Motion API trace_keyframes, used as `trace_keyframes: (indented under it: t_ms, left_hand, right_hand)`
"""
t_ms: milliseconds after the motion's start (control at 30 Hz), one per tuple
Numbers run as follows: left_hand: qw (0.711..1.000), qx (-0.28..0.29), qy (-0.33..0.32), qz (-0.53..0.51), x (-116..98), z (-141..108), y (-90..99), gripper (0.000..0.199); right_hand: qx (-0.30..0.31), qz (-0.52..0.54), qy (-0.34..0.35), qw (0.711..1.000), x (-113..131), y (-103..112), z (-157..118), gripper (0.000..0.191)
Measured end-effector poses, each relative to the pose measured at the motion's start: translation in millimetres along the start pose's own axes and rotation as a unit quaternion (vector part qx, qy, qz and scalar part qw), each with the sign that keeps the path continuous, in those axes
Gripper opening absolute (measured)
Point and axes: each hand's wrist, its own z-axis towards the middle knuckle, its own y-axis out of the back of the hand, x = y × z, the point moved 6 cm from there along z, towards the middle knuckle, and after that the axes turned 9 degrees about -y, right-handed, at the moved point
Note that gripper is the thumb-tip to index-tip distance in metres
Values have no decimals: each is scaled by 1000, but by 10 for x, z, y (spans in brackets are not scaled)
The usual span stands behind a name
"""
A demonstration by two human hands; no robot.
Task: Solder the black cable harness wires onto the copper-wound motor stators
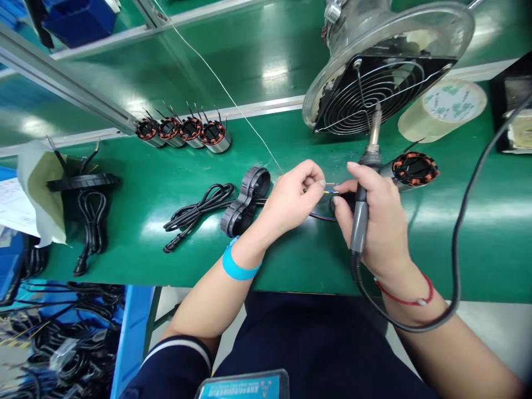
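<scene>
My left hand is closed, with its thumb and forefinger pinched on thin wires at the centre. My right hand carries a soldering iron, tip up, against its palm, while its thumb and forefinger reach the wire ends. A black cable with a black ribbed plastic part lies left of my left hand. Just beyond my right hand a copper-wound motor stator lies on its side. A thin solder strand runs down from the upper left to my left hand.
Several stators stand at the back of the green table. A fume extractor with a wire grille hangs at the upper right, beside a tape roll. Another cable lies left; a blue bin of cables is lower left.
</scene>
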Motion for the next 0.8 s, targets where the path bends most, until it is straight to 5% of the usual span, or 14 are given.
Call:
trace_keyframes:
  t_ms: [200,467,667,800]
  left_hand:
    - [999,4,-42,3,-39,-41,52,7]
    - [983,28,-177,47,-203,-105,73,9]
    - [994,-11,-101,27,-128,-93,48,11]
    - [998,-1,-58,31,-104,-101,9,12]
  right_hand:
    - [-19,24,1,1000,-3,8,13,53]
    - [-19,135,-48,989,-110,-17,12,54]
    - [-8,124,-61,990,-142,14,-45,55]
    - [-89,112,-74,987,-150,208,-178,45]
